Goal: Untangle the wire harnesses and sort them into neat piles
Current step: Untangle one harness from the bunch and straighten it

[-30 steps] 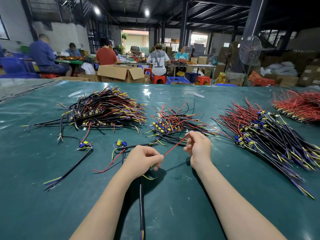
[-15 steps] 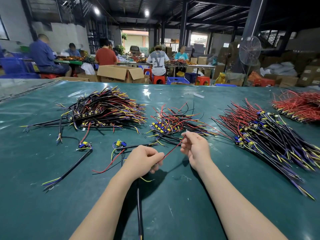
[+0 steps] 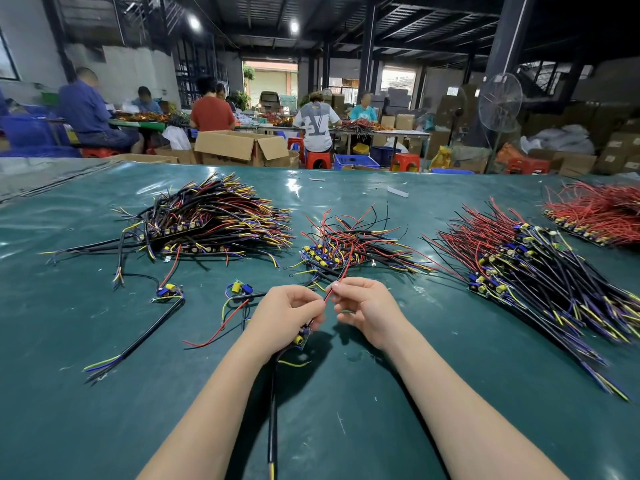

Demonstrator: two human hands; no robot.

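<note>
My left hand [image 3: 284, 317] grips one wire harness [image 3: 300, 337] by its small board with blue and yellow parts; its black cable [image 3: 273, 410] runs down toward me. My right hand [image 3: 367, 306] pinches that harness's red wire [image 3: 341, 277] close beside the left fingers. Behind my hands lies a small tangled pile [image 3: 349, 244] of red, black and yellow leads. A large dark pile [image 3: 207, 220] sits at the left, a long pile [image 3: 526, 268] at the right, and a red pile [image 3: 599, 213] at the far right.
Two loose harnesses [image 3: 169, 292] [image 3: 239, 289] lie on the green mat [image 3: 104, 410] left of my hands, one with a long black cable [image 3: 138, 341]. Beyond the table's far edge, several people sit at benches among cardboard boxes [image 3: 239, 147] and a standing fan [image 3: 498, 98].
My right hand has slid along the red wire toward my left hand, so both hands are now almost touching. The left hand has turned, showing the harness's board under its fingers.
</note>
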